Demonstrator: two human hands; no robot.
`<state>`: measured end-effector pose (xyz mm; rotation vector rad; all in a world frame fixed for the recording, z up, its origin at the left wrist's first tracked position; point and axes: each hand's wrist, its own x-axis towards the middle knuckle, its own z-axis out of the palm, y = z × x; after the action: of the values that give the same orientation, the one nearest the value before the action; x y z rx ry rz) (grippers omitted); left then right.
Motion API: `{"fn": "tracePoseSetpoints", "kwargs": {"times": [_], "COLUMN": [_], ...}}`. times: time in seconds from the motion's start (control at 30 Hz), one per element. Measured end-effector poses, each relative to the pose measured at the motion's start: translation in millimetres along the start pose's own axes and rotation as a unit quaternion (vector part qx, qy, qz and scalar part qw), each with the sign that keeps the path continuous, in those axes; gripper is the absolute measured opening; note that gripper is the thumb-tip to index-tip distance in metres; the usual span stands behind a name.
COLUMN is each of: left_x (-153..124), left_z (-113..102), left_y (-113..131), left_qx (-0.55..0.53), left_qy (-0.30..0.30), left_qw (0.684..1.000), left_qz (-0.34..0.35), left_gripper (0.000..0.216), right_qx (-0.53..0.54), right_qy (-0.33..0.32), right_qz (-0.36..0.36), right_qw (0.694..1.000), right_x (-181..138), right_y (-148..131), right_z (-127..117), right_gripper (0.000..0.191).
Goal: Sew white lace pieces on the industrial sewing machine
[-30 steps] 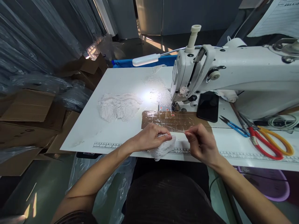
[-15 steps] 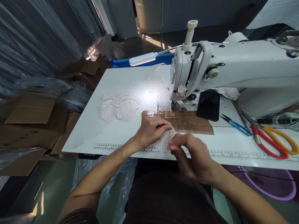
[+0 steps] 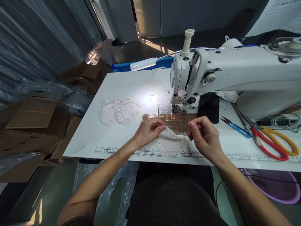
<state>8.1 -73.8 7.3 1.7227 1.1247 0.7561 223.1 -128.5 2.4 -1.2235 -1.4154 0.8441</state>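
A strip of white lace [image 3: 171, 138] lies on the white sewing table [image 3: 122, 84], near its front edge. My left hand [image 3: 148, 130] pinches the lace's left end and lifts it slightly. My right hand [image 3: 204, 135] is closed in a pinch at the lace's right end, holding it stretched between both hands. Just beyond the hands lies a brown taped patch [image 3: 175, 121] in front of the needle of the white sewing machine [image 3: 225, 75].
A pile of white lace [image 3: 118, 110] lies to the left under the lamp [image 3: 143, 63]. A black phone [image 3: 208, 107], blue snips [image 3: 235, 126] and red and yellow scissors [image 3: 272, 142] sit right. Cardboard boxes [image 3: 30, 122] stand left of the table; a purple basin [image 3: 274, 190] sits lower right.
The lace was bunched under my left hand; now it is spread between both hands. My right hand dipped toward the bundle, then moved back right, drawing the lace out.
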Motion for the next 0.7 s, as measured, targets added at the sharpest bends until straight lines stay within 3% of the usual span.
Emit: {"fn": "tracePoseSetpoints", "kwargs": {"times": [0.07, 0.13, 0.2, 0.23, 0.3, 0.37, 0.47, 0.6, 0.7], "left_x": [3, 8, 13, 16, 22, 28, 34, 40, 47], "left_z": [-3, -2, 2, 4, 7, 6, -1, -1, 12], "left_y": [-1, 1, 6, 9, 14, 19, 22, 22, 19], "left_qx": [-0.026, -0.021, 0.027, 0.057, 0.103, 0.129, 0.195, 0.278, 0.278], "left_qy": [0.064, 0.116, 0.122, 0.119, 0.117, 0.094, -0.012, -0.161, -0.210], "left_qw": [0.998, 0.993, 0.991, 0.989, 0.983, 0.981, 0.971, 0.907, 0.878], "left_qz": [0.000, 0.009, 0.043, 0.064, 0.099, 0.111, 0.138, 0.273, 0.328], "left_gripper": [0.017, 0.016, 0.014, 0.013, 0.012, 0.011, 0.019, 0.041, 0.043], "right_qx": [0.029, 0.032, 0.007, -0.004, -0.001, 0.046, 0.124, 0.179, 0.175], "right_qy": [-0.060, -0.160, -0.232, -0.238, -0.192, -0.107, -0.002, 0.038, 0.032], "right_qz": [0.046, 0.085, 0.099, 0.099, 0.107, 0.123, 0.119, 0.095, 0.081], "right_qw": [0.997, 0.983, 0.968, 0.966, 0.976, 0.986, 0.985, 0.979, 0.981], "right_x": [-4, -10, -16, -17, -15, -9, 3, 12, 12], "right_y": [2, 2, 1, 1, 0, -1, 0, 0, -3], "right_z": [-2, -5, -10, -12, -17, -20, -18, -10, -6], "right_gripper": [0.023, 0.026, 0.029, 0.029, 0.029, 0.030, 0.031, 0.027, 0.024]}}
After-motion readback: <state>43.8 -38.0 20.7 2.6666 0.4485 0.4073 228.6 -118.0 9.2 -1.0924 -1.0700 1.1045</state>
